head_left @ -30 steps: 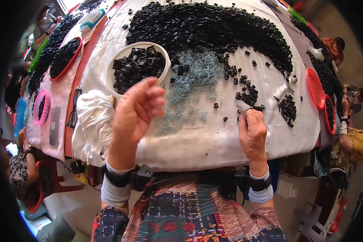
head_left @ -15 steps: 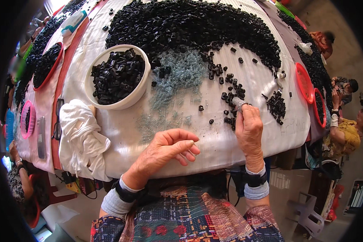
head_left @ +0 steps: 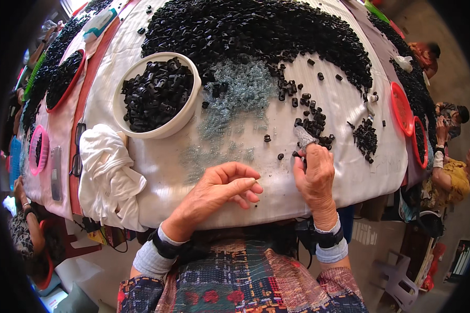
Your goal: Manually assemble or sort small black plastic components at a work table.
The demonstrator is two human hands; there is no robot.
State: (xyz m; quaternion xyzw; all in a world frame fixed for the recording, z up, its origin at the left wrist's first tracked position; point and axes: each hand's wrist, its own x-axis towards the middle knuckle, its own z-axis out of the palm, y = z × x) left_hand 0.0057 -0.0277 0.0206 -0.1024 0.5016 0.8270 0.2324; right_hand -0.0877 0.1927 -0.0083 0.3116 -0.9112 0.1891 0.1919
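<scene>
My left hand (head_left: 219,190) hovers over the near edge of the cloth, fingers curled and thumb against the index finger. Anything pinched there is too small to make out. My right hand (head_left: 317,177) reaches over the cloth, its index finger in a pale grey finger wrap (head_left: 304,136) and stretched toward a cluster of small black plastic parts (head_left: 313,125). Thumb and index finger are apart, with a black part (head_left: 296,154) by the thumb. To the left of that lie clear bluish small springs (head_left: 240,94), spread loosely toward me.
A white bowl (head_left: 119,107) full of black parts stands left, with a crumpled white cloth (head_left: 107,167) before it. A large black heap (head_left: 256,31) covers the far side. Smaller black pieces (head_left: 366,136) and red baskets (head_left: 400,109) lie right. Other people sit around the tables.
My right hand has shifted left and slightly nearer, and its wrapped finger now points farther left. My left thumb has closed toward the index finger. The view has shifted slightly.
</scene>
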